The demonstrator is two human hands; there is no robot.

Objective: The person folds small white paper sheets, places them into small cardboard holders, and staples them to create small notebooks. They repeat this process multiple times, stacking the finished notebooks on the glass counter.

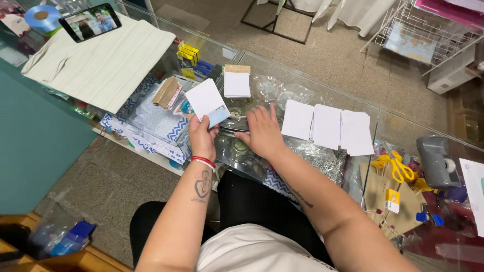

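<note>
Far left: phone (90,22) propped at 10 o'clock, on a folded striped cloth (101,63); blue ribbon roll (43,18) just beside it.
Left hand: left hand (202,138) raised over the glass counter (262,68), fingers closed round a small stack of white cards (206,99), fanned up toward 12 o'clock.
Centre: white notepad (237,83) at 12 o'clock, lying flat.
Right hand: right hand (262,132) palm down, fingers spread flat on the glass, holding nothing; just beside the left hand.
Right of hands: three white card piles (326,126) in a row at 2 o'clock.
Far right: yellow scissors (398,165), grey tape dispenser (436,161) at 3 o'clock.
</note>
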